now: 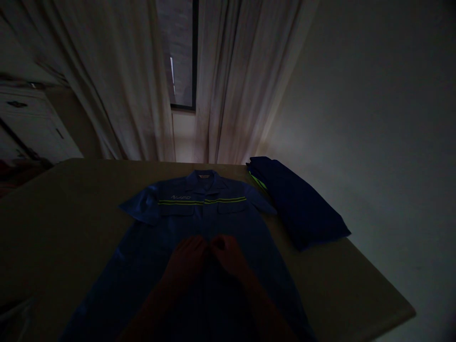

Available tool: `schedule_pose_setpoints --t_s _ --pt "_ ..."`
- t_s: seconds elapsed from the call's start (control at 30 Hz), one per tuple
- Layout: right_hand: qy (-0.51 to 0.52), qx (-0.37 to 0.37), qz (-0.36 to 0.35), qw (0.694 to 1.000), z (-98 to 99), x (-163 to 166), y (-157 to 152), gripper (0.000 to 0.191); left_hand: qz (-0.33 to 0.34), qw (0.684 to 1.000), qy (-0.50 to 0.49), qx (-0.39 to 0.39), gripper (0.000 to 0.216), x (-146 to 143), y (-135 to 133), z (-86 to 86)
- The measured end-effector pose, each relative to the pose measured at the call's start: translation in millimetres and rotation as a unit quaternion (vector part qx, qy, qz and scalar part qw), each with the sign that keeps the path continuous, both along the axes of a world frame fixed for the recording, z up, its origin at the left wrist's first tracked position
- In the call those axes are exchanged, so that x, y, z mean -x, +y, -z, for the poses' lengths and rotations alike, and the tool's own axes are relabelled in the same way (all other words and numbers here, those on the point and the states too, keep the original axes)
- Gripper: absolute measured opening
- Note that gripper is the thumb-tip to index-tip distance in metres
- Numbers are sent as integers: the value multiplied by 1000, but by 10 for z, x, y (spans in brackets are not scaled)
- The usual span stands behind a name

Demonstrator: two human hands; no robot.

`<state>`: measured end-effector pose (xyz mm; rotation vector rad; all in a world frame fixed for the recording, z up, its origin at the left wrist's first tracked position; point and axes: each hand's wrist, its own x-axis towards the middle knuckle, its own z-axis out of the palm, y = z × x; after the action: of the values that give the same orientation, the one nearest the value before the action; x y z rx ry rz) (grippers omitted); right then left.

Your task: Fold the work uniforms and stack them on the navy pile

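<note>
A blue short-sleeved work shirt (178,228) lies spread front up, its collar at the far end. Yellow-green stripes cross its chest above two pocket flaps, and pale lettering sits over the left one. My left hand (188,254) and my right hand (226,251) meet over the front placket below the pockets. Both are closed, fingers curled inward and thumbs near each other. They appear to pinch the shirt's front edge there; the dim light hides the fingertips and any button between them.
A dark blue garment (302,204) with a yellow-green stripe lies folded at the right, against the wall (374,142). Brownish cloth covers the wide surface (71,213). Curtains (124,85) hang behind, a white cabinet (28,118) stands far left, and a pale object (16,313) sits lower left.
</note>
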<state>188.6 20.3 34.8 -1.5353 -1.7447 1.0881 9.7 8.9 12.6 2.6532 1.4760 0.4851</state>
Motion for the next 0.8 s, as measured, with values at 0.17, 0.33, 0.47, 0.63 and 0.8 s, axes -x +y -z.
schedule_pose_setpoints --t_s 0.17,0.33,0.47,0.63,0.8 --pt "-27 -19 1 999 -13 -10 4 10 -18 999 -23 46 21 -17 -3 4" --pt "17 -12 -39 999 32 -68 8 12 -32 991 -83 100 14 -5 8 11" --pt "17 -14 -39 999 106 -92 35 11 -30 982 -126 137 20 22 40 28" --pt "39 -35 -53 997 129 -114 47 16 -31 967 -170 190 24 56 76 35" --pt "26 -56 -70 996 124 -136 47 15 -20 954 -218 204 24 86 102 78"
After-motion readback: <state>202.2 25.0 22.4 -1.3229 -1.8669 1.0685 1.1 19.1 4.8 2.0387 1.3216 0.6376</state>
